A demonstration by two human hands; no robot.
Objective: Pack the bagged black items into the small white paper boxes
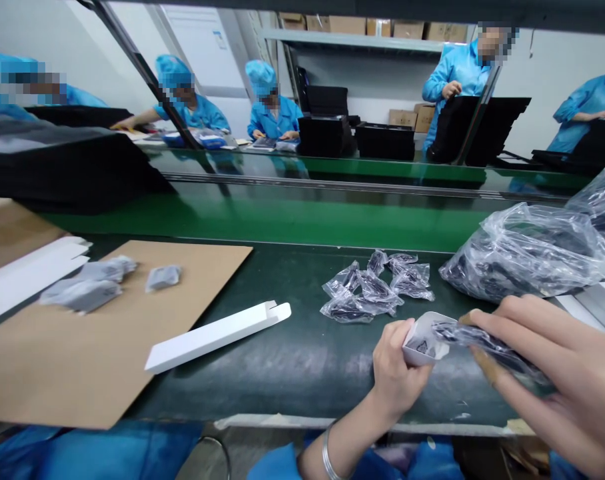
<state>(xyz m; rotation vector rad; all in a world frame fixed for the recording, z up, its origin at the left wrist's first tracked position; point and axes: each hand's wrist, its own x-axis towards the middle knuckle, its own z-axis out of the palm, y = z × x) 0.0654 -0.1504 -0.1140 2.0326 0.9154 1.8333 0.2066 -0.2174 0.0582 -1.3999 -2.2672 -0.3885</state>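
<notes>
My left hand (pixel 397 363) is closed around a small white carton (pixel 425 343), its open end facing right. Between the thumb and fingers of my right hand (pixel 547 360) is a clear plastic bag (pixel 502 350) with something dark inside, perhaps a cable. The tip of that bag reaches into the carton's mouth. Beyond my hands lies a loose pile of similar small bagged dark items (pixel 375 287). A long white box (pixel 217 337) with its end flap raised rests on the dark green table to the left.
On a brown cardboard sheet (pixel 182 320) at left are several small wrapped grey pieces (pixel 90 283). More white boxes (pixel 32 273) lie at the far left. A large plastic bag (pixel 527 257) of dark items stands at right. Across the green belt (pixel 282 220), people in blue work among black cases.
</notes>
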